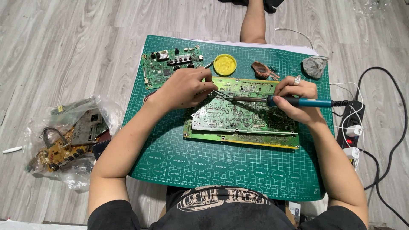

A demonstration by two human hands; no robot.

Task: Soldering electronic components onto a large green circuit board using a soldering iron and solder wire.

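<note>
Black short-sleeved tee with pale printed graphic on chest, bare forearms, silver ring (pixel 297 79) on a finger of the right hand (pixel 296 96).

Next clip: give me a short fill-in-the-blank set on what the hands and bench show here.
1. The right hand holds a soldering iron with a ____ handle.
2. The large circuit board lies on a ____ cutting mat.
3. The round tin beyond the board is ____.
4. The left hand rests on the board's ____ end, pinching a thin tool.

Missing words: blue; green; yellow; left
</note>
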